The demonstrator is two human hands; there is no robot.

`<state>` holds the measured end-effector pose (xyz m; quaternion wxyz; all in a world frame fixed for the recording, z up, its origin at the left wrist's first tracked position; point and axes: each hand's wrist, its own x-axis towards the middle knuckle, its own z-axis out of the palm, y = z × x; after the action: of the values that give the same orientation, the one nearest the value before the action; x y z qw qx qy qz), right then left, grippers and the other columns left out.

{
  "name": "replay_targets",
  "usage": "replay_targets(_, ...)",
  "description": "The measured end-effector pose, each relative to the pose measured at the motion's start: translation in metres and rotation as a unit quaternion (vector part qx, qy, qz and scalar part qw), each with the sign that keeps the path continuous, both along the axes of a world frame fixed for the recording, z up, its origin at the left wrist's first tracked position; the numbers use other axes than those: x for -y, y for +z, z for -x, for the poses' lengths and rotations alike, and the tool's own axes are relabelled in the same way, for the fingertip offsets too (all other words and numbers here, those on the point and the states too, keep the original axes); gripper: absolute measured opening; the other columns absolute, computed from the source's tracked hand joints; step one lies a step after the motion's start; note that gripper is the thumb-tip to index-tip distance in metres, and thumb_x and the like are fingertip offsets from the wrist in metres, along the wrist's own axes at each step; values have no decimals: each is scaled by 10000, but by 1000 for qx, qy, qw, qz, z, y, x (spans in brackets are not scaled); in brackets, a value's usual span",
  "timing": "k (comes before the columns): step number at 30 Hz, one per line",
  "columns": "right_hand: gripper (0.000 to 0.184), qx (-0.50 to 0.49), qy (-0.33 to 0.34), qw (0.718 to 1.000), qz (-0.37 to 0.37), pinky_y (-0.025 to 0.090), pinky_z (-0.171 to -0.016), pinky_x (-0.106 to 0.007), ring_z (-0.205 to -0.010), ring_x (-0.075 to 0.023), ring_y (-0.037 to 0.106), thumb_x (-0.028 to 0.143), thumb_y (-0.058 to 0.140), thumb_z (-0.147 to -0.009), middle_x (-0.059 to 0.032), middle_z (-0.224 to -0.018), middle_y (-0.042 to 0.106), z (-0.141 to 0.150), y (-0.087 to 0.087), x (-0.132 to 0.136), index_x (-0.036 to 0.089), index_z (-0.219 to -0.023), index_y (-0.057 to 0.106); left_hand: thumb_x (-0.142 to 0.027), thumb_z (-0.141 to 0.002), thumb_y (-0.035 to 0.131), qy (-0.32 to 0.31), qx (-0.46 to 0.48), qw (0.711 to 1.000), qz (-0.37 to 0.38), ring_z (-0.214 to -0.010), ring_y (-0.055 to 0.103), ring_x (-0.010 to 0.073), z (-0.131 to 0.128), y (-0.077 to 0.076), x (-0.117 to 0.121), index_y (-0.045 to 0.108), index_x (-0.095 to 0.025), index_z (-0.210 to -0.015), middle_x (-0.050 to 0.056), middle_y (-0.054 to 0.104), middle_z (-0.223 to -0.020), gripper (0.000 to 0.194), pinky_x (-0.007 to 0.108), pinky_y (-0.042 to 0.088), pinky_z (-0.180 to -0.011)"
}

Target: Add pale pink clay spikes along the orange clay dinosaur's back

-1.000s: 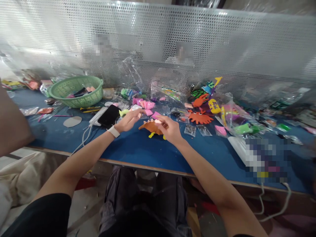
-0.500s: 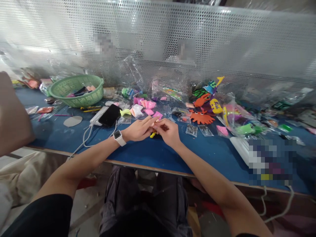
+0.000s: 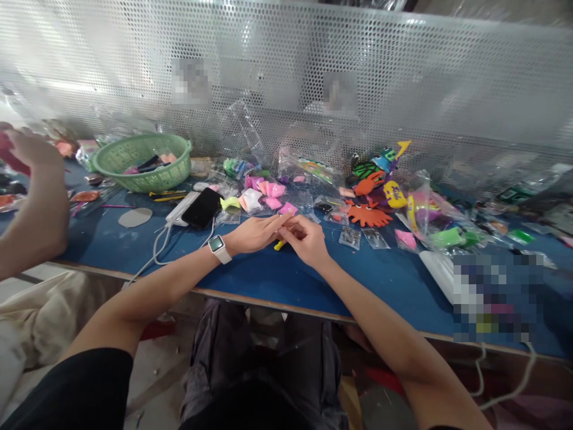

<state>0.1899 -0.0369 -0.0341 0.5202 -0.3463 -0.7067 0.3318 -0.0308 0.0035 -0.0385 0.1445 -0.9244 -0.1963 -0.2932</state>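
Observation:
Above the blue table, my left hand (image 3: 256, 234), with a white watch (image 3: 219, 247) on its wrist, meets my right hand (image 3: 307, 237) at the fingertips. The left fingers are pressed together, reaching over the right fingertips. My right thumb and fingers are closed in a pinch. Whatever they hold between them is hidden and too small to name. A small yellow piece (image 3: 279, 245) shows just under the fingers; most of it is covered. Just beyond the fingertips lies a pink packet (image 3: 289, 208).
A green basket (image 3: 147, 181) stands back left, near a black phone (image 3: 202, 208) with a cable. An orange crab figure (image 3: 369, 215) and several bagged pieces line the back. A white device (image 3: 436, 275) lies right. A co-worker's arm (image 3: 42, 197) reaches in at left.
My hands stay together, with the fingers shifting slightly; the pale bit at the fingertips no longer shows. The co-worker's arm at left has moved, and its hand now shows with something reddish-pink.

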Motion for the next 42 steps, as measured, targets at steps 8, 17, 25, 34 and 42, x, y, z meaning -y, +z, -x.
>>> replay_targets(8, 380, 56, -2, 997, -44, 626, -618, -325, -641, -187, 777, 628, 756, -1009, -9, -797, 817, -3, 1, -1, 254, -947, 788, -229, -1140, 375, -21, -22, 999, 34, -1112, 840, 276, 3, -3, -4, 186, -128, -1787, 251, 756, -1426, 682, 336, 668, -818)
replay_targets(17, 347, -70, -156, 980, -104, 642, -629, -359, -642, -174, 734, 617, 725, -1033, -17, -899, 760, -17, 6, -12, 286, -1135, 735, -373, -1162, 296, 151, 82, 969, 179, -746, 736, 220, 22, 13, -10, 527, -127, -1574, 60, 770, -841, 533, 321, 528, -770)
replay_targets(25, 268, -12, -108, 986, -129, 612, -600, -330, -724, -161, 746, 546, 733, -1045, -42, -1055, 794, -17, 8, -10, 300, -1098, 825, -479, -1140, 485, 190, 111, 955, 199, -793, 725, 212, 26, 11, -25, 566, -160, -1449, 103, 795, -1079, 451, 318, 511, -774)
replay_targets(34, 257, 79, -98, 975, -181, 674, -841, -375, -868, -194, 788, 485, 791, -1024, -61, -1124, 847, -10, 8, -2, 277, -1164, 846, -638, -1173, 357, 66, 26, 989, 133, -811, 823, 245, 12, 4, -9, 304, -121, -1703, 163, 826, -1143, 743, 291, 553, -691)
replay_targets(42, 233, 89, -75, 978, -174, 639, -731, -323, -798, -169, 771, 476, 751, -1055, -45, -1039, 847, -7, 0, -5, 259, -1047, 836, -595, -1178, 402, 39, 11, 994, 98, -752, 837, 250, 9, 1, -5, 322, -120, -1718, 106, 853, -937, 723, 256, 504, -619)
